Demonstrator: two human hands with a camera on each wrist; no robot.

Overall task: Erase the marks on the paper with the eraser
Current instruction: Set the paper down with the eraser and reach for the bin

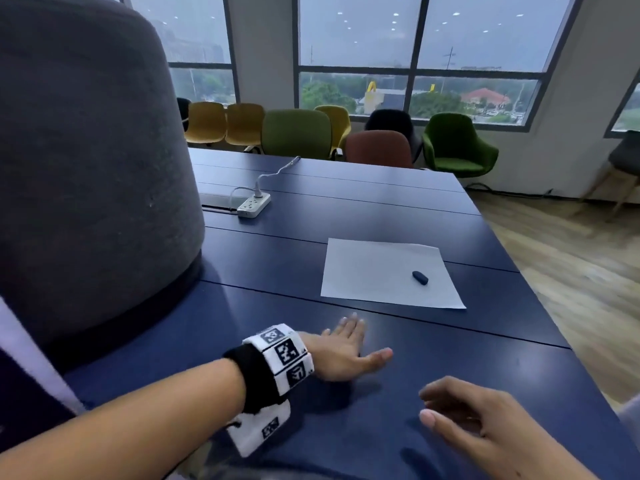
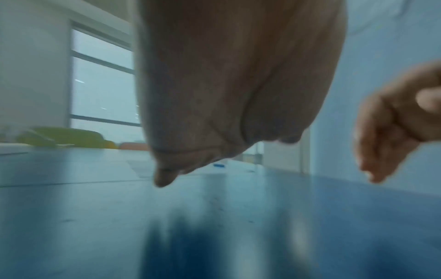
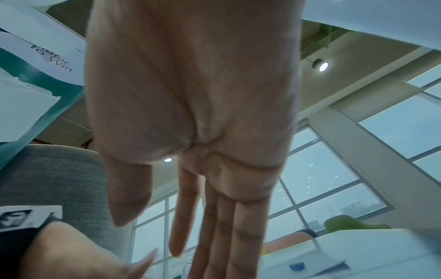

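- Soft grey daylight comes in through the windows (image 1: 415,57) ahead of me; the room is fairly dim and bluish.
- My left hand (image 1: 346,351) throws a soft shadow on the glossy surface (image 1: 450,341).
- My left wrist view is smeared with blur.
- A ceiling lamp (image 3: 321,65) glares in my right wrist view.
- Edges bend in every view.

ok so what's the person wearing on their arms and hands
Both hands are bare, without gloves or rings in view. The left hand has a black wristband with white blocks printed with black square tag patterns; another white tagged block hangs below it. The right hand shows pale nails; its wrist is out of the head view.
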